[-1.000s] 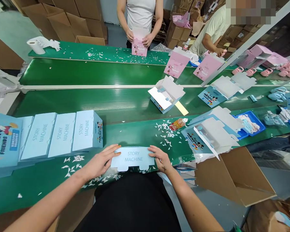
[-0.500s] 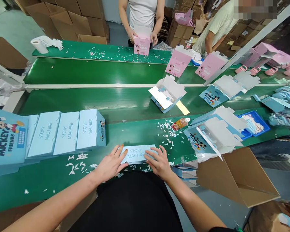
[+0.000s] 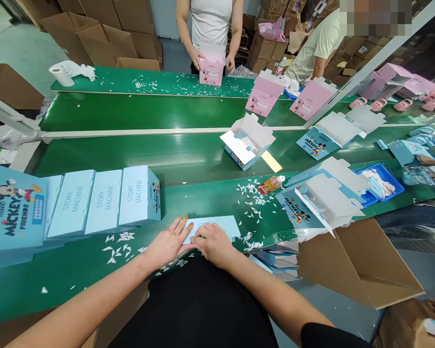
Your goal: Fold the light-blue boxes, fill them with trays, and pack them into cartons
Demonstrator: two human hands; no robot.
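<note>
A light blue STORY MACHINE box (image 3: 226, 226) lies on the green bench top right in front of me, lettered side up. My left hand (image 3: 166, 244) grips the box's left end, fingers over the top and thumb along the near edge. Bent over the box's middle is my right hand (image 3: 213, 244), its fingertips pressed to the near edge close to my left thumb. That hand covers most of the lettering.
Several closed light blue boxes (image 3: 105, 200) stand in a row at left. Open blue boxes (image 3: 317, 195), a drink bottle (image 3: 271, 185) and a blue tray (image 3: 393, 180) are at right. White paper scraps (image 3: 119, 246) litter the bench. Across it, a person holds a pink box (image 3: 210, 71).
My right hand has slid left from the box's right end to its middle, its fingers now more bent. My left hand stays at the left end. A hand has appeared at the far right.
</note>
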